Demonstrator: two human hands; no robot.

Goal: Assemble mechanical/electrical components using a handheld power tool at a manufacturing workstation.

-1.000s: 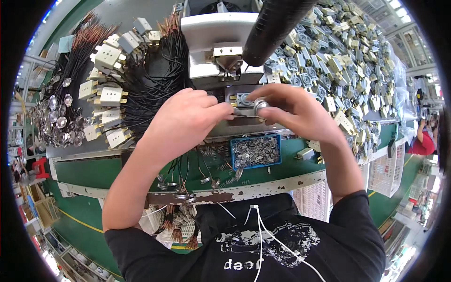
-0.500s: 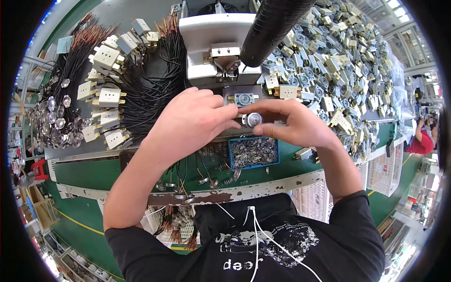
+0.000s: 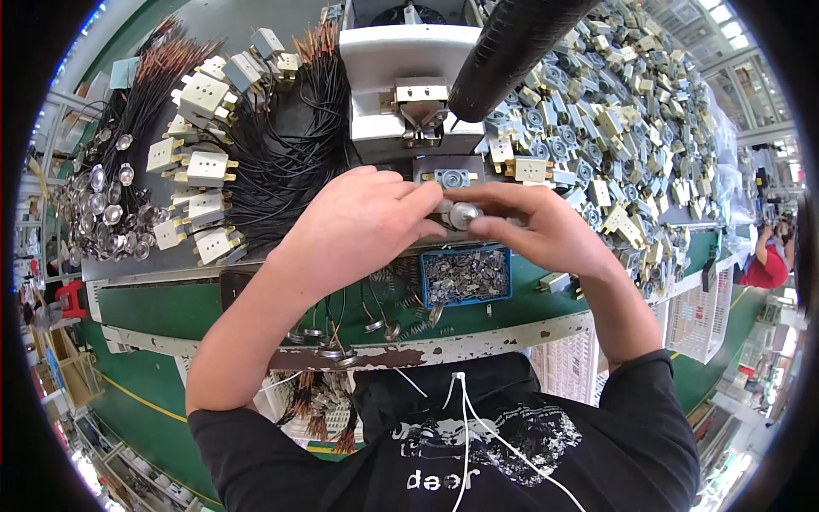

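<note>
A small round silver metal part (image 3: pixel 463 215) sits between my two hands over the near side of the bench. The thumb and forefinger of my right hand (image 3: pixel 546 224) close on its right side. My left hand (image 3: pixel 363 224) is closed in a pinch at its left, fingertips nearly meeting the right hand's. What those fingers grip is mostly hidden. Just beyond the hands, a grey block with a round recess (image 3: pixel 452 178) lies on a dark plate in front of a white machine (image 3: pixel 367 124). Nearer me is a blue tray (image 3: pixel 469 301) of tiny metal pieces.
A thick black tube (image 3: pixel 508 60) slants over the machine. Black wires (image 3: pixel 299 128) with pale blocks (image 3: pixel 205 98) and silver discs (image 3: pixel 98 200) cover the left. Grey and cream blocks (image 3: pixel 589 128) are heaped at right. Wired discs (image 3: pixel 337 350) hang at the bench's front edge.
The whole view has shifted slightly, with the bench now a little farther right. Both hands stay together around the round metal part, which has turned slightly.
</note>
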